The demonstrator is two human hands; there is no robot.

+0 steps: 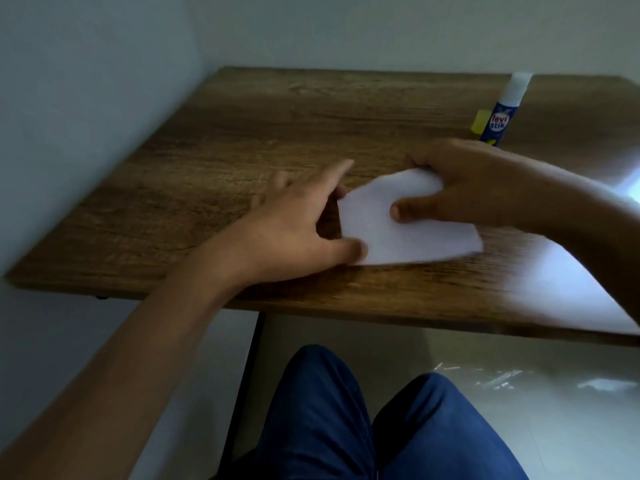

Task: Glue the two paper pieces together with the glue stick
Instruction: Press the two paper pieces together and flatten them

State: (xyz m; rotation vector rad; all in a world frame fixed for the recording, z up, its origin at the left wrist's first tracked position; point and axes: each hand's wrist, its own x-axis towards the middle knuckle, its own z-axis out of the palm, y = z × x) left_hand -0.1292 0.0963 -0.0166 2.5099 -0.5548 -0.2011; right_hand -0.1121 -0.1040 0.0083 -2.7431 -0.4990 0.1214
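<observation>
1. Head view, starting at the left: the left hand lies on the wooden table with fingers fairly straight and spread. Its thumb tip presses the near-left corner of the white paper piece. It is not curled round anything.

2. At the centre, the paper piece is mostly flat on the table, its far edge lifted a little at the right hand. It looks light, thin and floppy. By that judgement it will slide on the smooth wood and crease easily, so it is best pinned by flat fingertips near an edge or pinched at a corner.

3. Its long axis runs roughly from 10 o'clock to 4 o'clock, with the narrower end toward 10. Whether a second piece lies under it cannot be told.

4. Next, the right hand pinches the paper's far edge, thumb on top, fingers curled behind.

5. Further right, at about 1 o'clock from the paper, the glue stick stands on the table with its white cap on, well apart from both hands. Rigid and small, it should suit a grip round the barrel. A yellow tag sits just beside it.

6. At 4 o'clock, a larger white sheet lies blurred at the table's near-right edge.
</observation>
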